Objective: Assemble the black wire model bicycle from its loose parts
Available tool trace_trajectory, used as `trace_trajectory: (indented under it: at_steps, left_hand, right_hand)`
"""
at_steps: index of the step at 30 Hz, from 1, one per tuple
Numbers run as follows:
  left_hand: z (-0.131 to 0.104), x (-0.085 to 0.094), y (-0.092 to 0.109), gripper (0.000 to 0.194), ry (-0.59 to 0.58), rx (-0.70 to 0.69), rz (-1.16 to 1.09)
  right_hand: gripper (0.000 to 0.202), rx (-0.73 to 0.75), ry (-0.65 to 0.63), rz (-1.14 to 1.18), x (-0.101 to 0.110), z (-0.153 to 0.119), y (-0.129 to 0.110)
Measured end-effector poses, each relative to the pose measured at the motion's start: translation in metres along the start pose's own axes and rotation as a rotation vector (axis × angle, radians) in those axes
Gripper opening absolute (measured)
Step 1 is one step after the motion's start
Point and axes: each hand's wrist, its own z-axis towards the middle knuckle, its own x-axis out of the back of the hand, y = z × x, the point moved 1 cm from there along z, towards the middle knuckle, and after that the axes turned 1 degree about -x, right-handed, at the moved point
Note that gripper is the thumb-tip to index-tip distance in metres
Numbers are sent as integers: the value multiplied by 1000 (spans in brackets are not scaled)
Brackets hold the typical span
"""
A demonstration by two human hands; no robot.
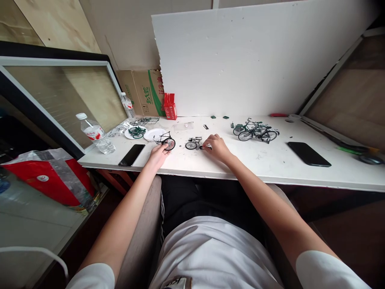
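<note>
My left hand (pixel 159 155) holds a black model bicycle frame (pixel 165 137) with one wheel fitted, its fingers closed on the lower part. My right hand (pixel 215 146) is to the right of a loose wheel (pixel 191 145) and small black parts (pixel 197 139) lying on the white table (pixel 186 166). The right fingertips are pinched together at a small dark part on the tabletop, too small to name. Further right stand two model bicycles close together, a black one (pixel 261 135) in front and a green one (pixel 239 129) behind it.
Left of my hands are a phone (pixel 131 155), white plates (pixel 155 135) with green parts (pixel 137 132) on one, and a water bottle (pixel 96 134). A red box (pixel 170 106) stands at the back. At the right lies a black phone-like slab (pixel 309 154).
</note>
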Motion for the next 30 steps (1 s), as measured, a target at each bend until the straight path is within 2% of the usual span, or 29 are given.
trace_trajectory:
  at_steps: [4,7,11,14,18,22,30]
  left_hand:
    - [-1,-3,-1,27,-20,1,-20]
    - [-2,-4,0,26,-20,6,-41]
    - [-3,-5,1,24,-15,15,-35]
    - [-4,-7,1,23,-24,16,-30]
    - [-5,-9,1,23,-36,11,-29]
    - [-4,-9,0,24,-52,4,-13]
    - [-4,-6,-1,26,-78,1,-18]
  right_hand:
    - [15,-28,-40,39,-8,2,-26]
    - [22,-73,-62,1,-14,0,-37]
    - [44,-116,-64,-80,-21,-5,-36]
    - [53,-59,-102,-84,-26,-9,-31]
    - [47,62,-210,6,-33,-10,-26]
    - [35,123,-166,87,-35,-8,-26]
    - [14,14,-77,95,-26,-10,-37]
